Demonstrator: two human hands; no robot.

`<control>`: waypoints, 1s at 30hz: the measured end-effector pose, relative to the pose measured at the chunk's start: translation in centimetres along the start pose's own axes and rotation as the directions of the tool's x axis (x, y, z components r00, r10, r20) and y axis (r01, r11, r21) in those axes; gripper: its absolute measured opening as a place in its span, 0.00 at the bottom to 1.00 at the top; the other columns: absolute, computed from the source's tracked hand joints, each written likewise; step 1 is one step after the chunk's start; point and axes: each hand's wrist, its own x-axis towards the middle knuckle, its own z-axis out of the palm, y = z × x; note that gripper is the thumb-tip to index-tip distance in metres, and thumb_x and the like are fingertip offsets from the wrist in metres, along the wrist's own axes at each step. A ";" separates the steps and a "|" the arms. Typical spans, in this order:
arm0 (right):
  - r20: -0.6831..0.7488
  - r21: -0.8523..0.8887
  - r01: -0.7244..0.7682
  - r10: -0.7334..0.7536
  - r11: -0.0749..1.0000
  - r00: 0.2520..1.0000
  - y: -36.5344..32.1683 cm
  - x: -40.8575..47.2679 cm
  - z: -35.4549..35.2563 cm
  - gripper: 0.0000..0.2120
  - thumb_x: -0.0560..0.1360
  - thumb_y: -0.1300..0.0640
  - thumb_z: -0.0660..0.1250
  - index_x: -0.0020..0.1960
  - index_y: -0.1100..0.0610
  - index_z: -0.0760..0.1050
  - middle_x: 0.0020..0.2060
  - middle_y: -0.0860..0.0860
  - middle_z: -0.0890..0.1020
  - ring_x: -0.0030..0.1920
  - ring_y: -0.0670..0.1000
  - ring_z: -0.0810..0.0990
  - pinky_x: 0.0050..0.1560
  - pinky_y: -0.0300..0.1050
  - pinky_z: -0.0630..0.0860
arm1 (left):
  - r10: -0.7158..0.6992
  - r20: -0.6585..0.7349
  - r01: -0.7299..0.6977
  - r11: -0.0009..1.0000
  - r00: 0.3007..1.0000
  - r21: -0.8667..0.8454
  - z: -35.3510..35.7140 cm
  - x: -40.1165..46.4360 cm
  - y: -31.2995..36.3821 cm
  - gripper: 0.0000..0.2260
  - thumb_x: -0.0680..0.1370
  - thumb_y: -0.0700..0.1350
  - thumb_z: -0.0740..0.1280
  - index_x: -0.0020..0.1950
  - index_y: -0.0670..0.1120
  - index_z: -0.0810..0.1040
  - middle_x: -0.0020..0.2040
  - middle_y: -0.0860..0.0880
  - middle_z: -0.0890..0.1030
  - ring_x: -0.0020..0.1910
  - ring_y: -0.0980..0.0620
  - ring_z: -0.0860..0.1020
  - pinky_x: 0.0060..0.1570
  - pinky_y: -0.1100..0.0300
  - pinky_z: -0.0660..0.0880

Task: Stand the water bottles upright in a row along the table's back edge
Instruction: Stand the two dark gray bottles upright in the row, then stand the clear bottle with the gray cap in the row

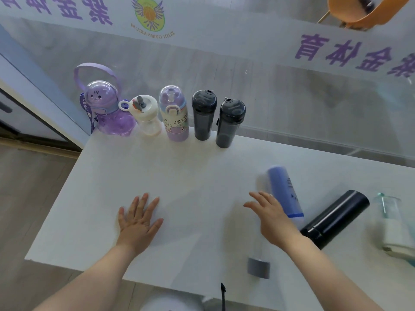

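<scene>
Several bottles stand upright along the back edge of the white table (pixel 179 176): a purple bear bottle (pixel 107 108), a white bottle (pixel 147 116), a lilac cartoon bottle (pixel 174 114) and two dark grey bottles (pixel 203 114) (pixel 230 123). A blue bottle (pixel 285 191) lies on its side at the right, then a black flask (pixel 334 218) and a clear bottle (pixel 393 223), also lying down. My right hand (pixel 272 217) hovers open just left of the blue bottle, touching or nearly touching it. My left hand (pixel 139 218) rests flat and open on the table.
A clear bottle with a grey cap (pixel 258 267) lies near the front edge under my right forearm. A glass wall with purple lettering rises directly behind the row. The table's left edge drops to a wooden floor (pixel 33 187).
</scene>
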 end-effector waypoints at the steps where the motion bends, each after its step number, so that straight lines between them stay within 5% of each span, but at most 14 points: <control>1: -0.005 -0.037 0.006 -0.007 0.999 1.000 0.0 -0.7 0.1 0.37 0.69 0.76 0.55 0.71 0.47 0.64 0.77 0.48 0.55 0.77 0.52 0.46 0.76 0.49 0.43 | -0.002 0.009 0.002 1.000 1.000 0.003 0.0 0.0 0.0 0.33 0.71 0.73 0.36 0.75 0.65 0.39 0.77 0.58 0.36 0.75 0.57 0.35 0.69 0.46 0.30; 9: 0.214 -0.306 0.065 0.002 0.950 0.977 0.1 -4.3 1.7 0.38 0.71 0.71 0.58 0.76 0.46 0.56 0.78 0.53 0.43 0.76 0.59 0.35 0.74 0.57 0.36 | 0.000 0.034 0.000 1.000 0.999 -0.015 -0.7 0.0 0.2 0.33 0.70 0.70 0.37 0.74 0.65 0.40 0.77 0.59 0.37 0.76 0.56 0.36 0.69 0.47 0.31; 13: 0.210 -0.304 0.034 0.032 0.952 0.977 0.0 -4.7 1.2 0.38 0.72 0.70 0.60 0.76 0.44 0.56 0.78 0.51 0.40 0.76 0.58 0.33 0.75 0.54 0.45 | -0.005 0.031 0.006 1.000 1.000 -0.012 -1.1 -0.1 0.3 0.29 0.75 0.67 0.43 0.76 0.65 0.44 0.79 0.57 0.41 0.77 0.54 0.39 0.71 0.45 0.35; 20: 0.031 -0.050 -0.198 0.200 0.979 0.979 -1.7 -4.8 2.5 0.34 0.74 0.66 0.60 0.74 0.41 0.56 0.78 0.48 0.45 0.76 0.56 0.36 0.75 0.49 0.55 | -0.019 0.026 0.019 1.000 0.999 0.009 -2.3 0.0 2.2 0.27 0.80 0.61 0.52 0.77 0.56 0.52 0.80 0.49 0.48 0.78 0.47 0.44 0.73 0.44 0.41; 25: -0.054 0.138 -0.279 0.288 0.950 0.956 -2.2 -5.0 2.0 0.32 0.75 0.50 0.68 0.73 0.40 0.56 0.77 0.49 0.52 0.76 0.55 0.47 0.70 0.49 0.63 | 0.166 0.018 -0.167 0.985 0.986 0.048 -2.8 0.1 5.8 0.40 0.69 0.65 0.35 0.78 0.48 0.52 0.79 0.47 0.48 0.78 0.47 0.46 0.74 0.51 0.40; 30: -0.070 0.305 -0.250 0.283 0.919 0.957 -0.6 -5.6 0.4 0.33 0.74 0.42 0.68 0.73 0.41 0.56 0.75 0.47 0.60 0.74 0.50 0.60 0.67 0.47 0.67 | 0.307 -0.002 -0.307 0.952 0.952 0.022 -1.7 1.1 10.9 0.27 0.82 0.55 0.54 0.78 0.46 0.52 0.79 0.46 0.49 0.78 0.48 0.46 0.74 0.55 0.38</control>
